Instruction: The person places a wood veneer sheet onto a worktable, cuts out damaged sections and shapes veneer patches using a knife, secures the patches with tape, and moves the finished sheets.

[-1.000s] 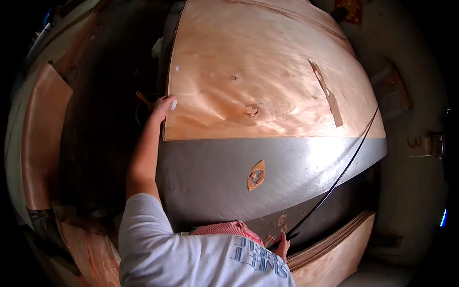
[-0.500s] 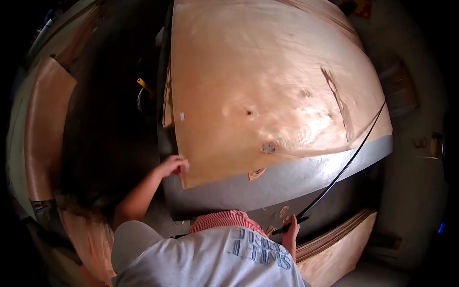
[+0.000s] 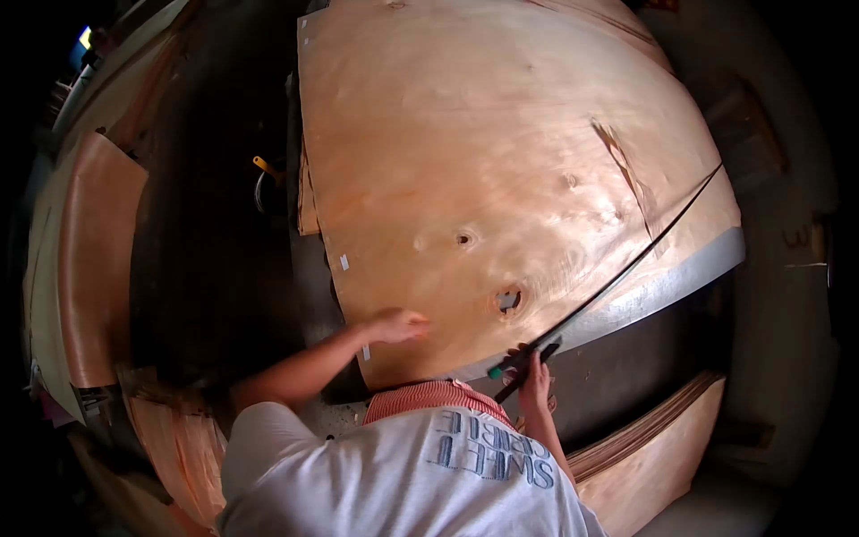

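A large, thin wood veneer sheet [image 3: 429,161] lies in front of me, with knots, a ragged hole [image 3: 508,300] and a long split [image 3: 622,166]. Small white tape pieces [image 3: 344,262] sit along its left edge. Over the sheet's near left corner is my left hand [image 3: 400,326], its fingers pointing right and smeared by motion; I cannot tell whether it touches the veneer. My right hand [image 3: 535,380], at the sheet's near edge, is closed around a long thin black rod [image 3: 617,279] with a green end. The rod slants across the sheet to its right edge.
A grey metal tabletop [image 3: 693,273] shows under the sheet's near right edge. Stacked veneer [image 3: 653,447] stands at lower right. More sheets lie at left [image 3: 94,259] and lower left [image 3: 179,438]. A yellow-handled object [image 3: 267,166] is left of the table.
My left hand has moved right from the sheet's edge to over its surface. The sheet's near edge has come closer to my body. My right hand and the rod have moved up to the sheet.
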`<state>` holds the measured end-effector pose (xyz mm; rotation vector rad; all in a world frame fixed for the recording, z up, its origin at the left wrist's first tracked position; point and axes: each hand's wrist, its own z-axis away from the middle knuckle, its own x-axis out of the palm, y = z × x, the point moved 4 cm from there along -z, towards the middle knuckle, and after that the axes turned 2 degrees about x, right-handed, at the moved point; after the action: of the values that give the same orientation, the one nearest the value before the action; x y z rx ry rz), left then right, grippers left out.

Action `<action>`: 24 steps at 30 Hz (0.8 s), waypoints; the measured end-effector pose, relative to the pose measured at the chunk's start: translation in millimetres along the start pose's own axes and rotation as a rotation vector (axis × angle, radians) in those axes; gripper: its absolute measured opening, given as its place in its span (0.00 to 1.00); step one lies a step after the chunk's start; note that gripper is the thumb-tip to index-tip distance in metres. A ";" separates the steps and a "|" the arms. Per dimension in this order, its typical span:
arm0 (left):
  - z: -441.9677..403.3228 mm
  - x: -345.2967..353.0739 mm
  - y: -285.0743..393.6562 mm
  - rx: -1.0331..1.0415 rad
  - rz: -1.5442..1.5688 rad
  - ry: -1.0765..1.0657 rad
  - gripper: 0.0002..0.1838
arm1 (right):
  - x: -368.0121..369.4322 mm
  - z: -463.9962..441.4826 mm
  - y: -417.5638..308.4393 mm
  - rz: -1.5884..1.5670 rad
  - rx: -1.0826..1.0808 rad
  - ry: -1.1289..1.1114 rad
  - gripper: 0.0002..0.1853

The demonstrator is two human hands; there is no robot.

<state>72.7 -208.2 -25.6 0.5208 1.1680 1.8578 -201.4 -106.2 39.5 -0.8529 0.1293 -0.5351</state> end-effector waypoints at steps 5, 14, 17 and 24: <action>-29.6 24.2 26.2 -0.277 0.642 -0.253 0.28 | 53.6 16.5 -8.1 0.614 -0.071 -0.481 0.14; -28.3 -206.8 -32.6 0.009 -0.378 0.941 0.17 | 10.1 18.2 24.2 0.772 -0.009 -0.304 0.15; -31.5 -228.3 -35.3 -0.008 -0.391 1.081 0.16 | 17.0 14.7 20.3 0.831 -0.049 -0.327 0.15; -51.5 -122.2 -21.5 -0.082 -0.332 0.680 0.21 | 16.6 -8.5 5.4 0.949 -0.035 -0.381 0.12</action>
<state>112.2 -332.5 -57.9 -0.3745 1.4887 1.8183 -187.7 -117.4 31.5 -0.8110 0.1754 0.5183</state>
